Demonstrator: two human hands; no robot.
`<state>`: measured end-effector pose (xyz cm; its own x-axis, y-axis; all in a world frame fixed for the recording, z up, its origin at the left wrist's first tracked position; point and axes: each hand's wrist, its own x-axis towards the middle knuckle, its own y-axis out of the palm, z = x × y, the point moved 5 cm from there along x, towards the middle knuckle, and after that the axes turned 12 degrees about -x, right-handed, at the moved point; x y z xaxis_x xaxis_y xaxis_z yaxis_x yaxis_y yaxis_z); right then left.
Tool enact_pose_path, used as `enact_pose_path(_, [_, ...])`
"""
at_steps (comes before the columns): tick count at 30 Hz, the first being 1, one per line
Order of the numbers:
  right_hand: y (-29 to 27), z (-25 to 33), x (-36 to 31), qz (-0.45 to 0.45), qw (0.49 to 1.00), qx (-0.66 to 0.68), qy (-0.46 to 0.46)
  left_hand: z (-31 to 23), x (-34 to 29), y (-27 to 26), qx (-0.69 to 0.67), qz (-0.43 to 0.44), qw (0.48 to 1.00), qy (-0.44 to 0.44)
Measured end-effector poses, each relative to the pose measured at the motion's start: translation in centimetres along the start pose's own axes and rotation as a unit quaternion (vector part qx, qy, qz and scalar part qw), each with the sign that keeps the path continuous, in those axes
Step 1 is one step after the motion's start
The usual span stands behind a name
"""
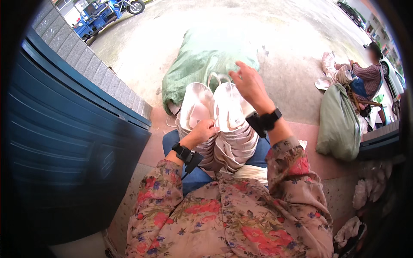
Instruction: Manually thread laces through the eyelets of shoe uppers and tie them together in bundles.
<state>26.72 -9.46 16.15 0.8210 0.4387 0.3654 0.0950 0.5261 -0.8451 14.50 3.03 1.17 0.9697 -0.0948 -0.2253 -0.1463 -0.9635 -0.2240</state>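
Two nested stacks of pale cream fabric pieces, looking like shoe uppers, rest side by side on my lap: a left stack (195, 103) and a right stack (228, 101). Thin white loops (213, 76) stand up at their far ends. My left hand (201, 133) is closed, its fingers pinching around the near inner edge between the stacks. Raised over the far right side of the right stack is my right hand (251, 86). Its fingers are bent and apart, with nothing visible in them. Each wrist wears a black strapped device.
Beyond the stacks lies a large green sack (206, 51). A blue metal door (73, 142) stands at my left. On the right, a full green bag (340, 122) leans near another person (368, 77), seated with similar pale stacks. A blue three-wheeler (101, 17) is parked far left.
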Motion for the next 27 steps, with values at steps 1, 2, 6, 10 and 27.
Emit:
enact_pose_path(1, [0.4,-1.4,-0.7,0.004,0.998,0.049,0.042,0.2,0.2,0.0,0.018,-0.002,1.0,0.02])
enact_pose_path(2, [1.9,-2.5,-1.8,0.035,0.996,0.075,0.035,0.5,0.4,0.0,0.016,0.001,1.0,0.021])
enact_pose_path(6, [8.4,-2.2,-9.3,0.252,0.956,0.147,-0.013,1.3,1.1,-0.2,-0.045,-0.021,0.998,-0.025])
enact_pose_path(10, [10.8,-0.5,-12.9,0.215,0.955,0.193,-0.063,3.6,2.1,-1.2,0.008,-0.065,0.998,0.008])
enact_pose_path(27, [10.7,2.4,-13.5,0.357,0.786,0.492,0.107,-2.1,-2.8,-1.5,-0.214,-0.057,0.974,-0.04])
